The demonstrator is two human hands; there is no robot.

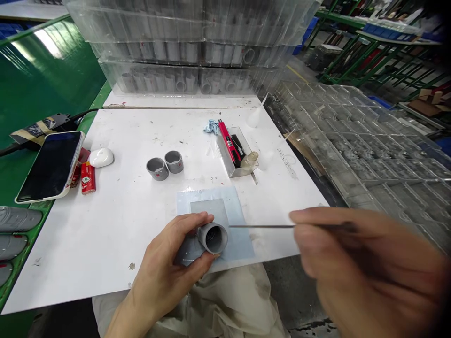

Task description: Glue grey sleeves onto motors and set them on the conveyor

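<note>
My left hand point(167, 263) grips a short grey tube point(215, 237) between thumb and fingers, its open end turned toward me. Something dark shows inside the bore, too small to make out. Over at the right, my right hand point(362, 267) is blurred and pinches a thin metal rod point(260, 226). The rod points left, and its tip appears just right of the tube, apart from it. Beneath the tube lies a light blue cloth point(241, 234) with a small grey sheet point(209, 206) on it. Two more grey tubes point(157, 169) point(174, 162) stand upright side by side farther back.
A clear box point(232, 171) holds a red cutter point(229, 143) and a small glass bottle point(250, 159). To the left are a phone point(51, 166), a white earbud case point(101, 157) and a red packet point(88, 178). Clear trays point(151, 77) of tubes rise behind; others point(352, 136) stand right.
</note>
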